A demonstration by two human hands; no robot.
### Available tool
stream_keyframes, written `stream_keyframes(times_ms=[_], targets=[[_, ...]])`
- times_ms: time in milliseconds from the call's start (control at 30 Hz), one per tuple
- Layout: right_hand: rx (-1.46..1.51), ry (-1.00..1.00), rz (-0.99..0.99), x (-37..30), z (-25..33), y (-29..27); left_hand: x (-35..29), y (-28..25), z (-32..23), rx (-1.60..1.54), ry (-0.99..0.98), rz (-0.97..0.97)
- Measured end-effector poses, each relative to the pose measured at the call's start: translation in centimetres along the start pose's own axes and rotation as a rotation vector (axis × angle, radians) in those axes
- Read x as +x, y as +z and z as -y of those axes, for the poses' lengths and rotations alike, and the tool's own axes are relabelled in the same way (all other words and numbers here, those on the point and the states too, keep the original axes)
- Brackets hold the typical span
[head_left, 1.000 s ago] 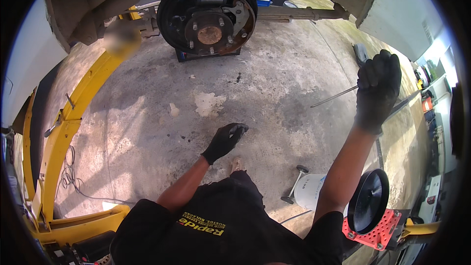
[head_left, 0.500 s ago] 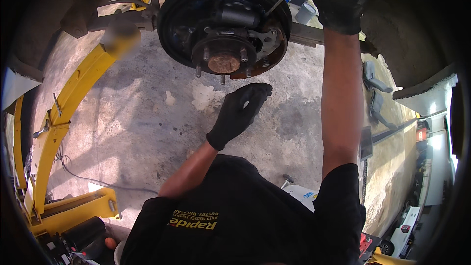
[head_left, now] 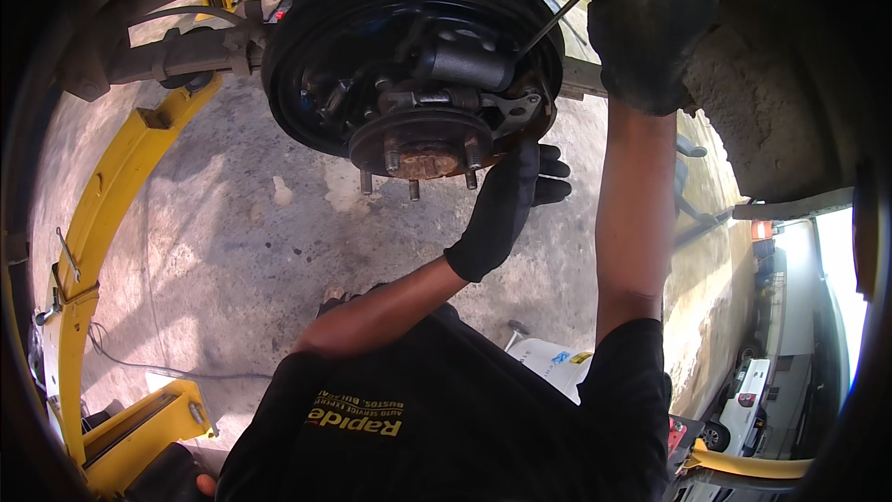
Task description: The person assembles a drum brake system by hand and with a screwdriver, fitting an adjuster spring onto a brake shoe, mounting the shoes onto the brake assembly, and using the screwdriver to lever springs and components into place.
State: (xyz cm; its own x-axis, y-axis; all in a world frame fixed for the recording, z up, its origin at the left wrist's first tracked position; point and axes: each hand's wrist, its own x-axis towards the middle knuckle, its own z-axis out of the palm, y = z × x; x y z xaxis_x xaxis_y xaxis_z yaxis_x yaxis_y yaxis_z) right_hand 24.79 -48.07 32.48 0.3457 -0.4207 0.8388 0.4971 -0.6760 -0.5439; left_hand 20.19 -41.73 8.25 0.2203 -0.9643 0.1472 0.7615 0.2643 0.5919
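Holding, right hand (head_left: 655, 23): one thin metal tool (head_left: 553, 25), black-gloved fingers closed about a handle hidden in the fist. Tip of tool at the right end of a dark cylinder (head_left: 469, 65), inside the rim of the round backing plate (head_left: 302, 74); whether it touches cannot be told.

Left hand (head_left: 506, 209): likewise gloved, fingers loosely extended, nothing seen in its grasp. Position: just beside the hub (head_left: 423, 141), at the lower right edge of the plate; contact unclear.

Brake assembly, one: exposed, upper middle of the view, comprising the plate, the cylinder and the hub with its projecting studs.

Change on record: a second ago the tool is out to the right over the floor, well apart from the plate; now its shaft reaches in at the cylinder. The left hand, half a second ago below the hub and apart, is now up beside it. Significance, by judgement: both hands now serve one side of the assembly, tool above, free hand below.

Surroundings: yellow lift arm (head_left: 111, 186), at left; concrete floor (head_left: 279, 260), stained; dark cable (head_left: 186, 373); white container (head_left: 548, 364), partly hidden by the sleeve; white vehicle (head_left: 745, 409), far right.
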Motion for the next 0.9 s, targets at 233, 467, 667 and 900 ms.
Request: stream_keyframes(times_ms=[233,467,667,900], targets=[[0.121,0.162,-0.010,0.2,-0.6,-0.4,0.5,0.5,-1.3,-0.133,-0.024,-0.101],[0.051,0.182,-0.073,0.0,-0.4,0.6,0.9,0.5,-1.0,-0.038,0.016,-0.115],[-0.177,-0.036,-0.039,0.1,-2.5,-0.1,1.3,0.8,-0.6,-0.091,0.013,-0.174],[0.047,0.151,0.095,1.1,-2.2,-1.2,1.6,0.3,0.2,-0.114,0.009,-0.173]])
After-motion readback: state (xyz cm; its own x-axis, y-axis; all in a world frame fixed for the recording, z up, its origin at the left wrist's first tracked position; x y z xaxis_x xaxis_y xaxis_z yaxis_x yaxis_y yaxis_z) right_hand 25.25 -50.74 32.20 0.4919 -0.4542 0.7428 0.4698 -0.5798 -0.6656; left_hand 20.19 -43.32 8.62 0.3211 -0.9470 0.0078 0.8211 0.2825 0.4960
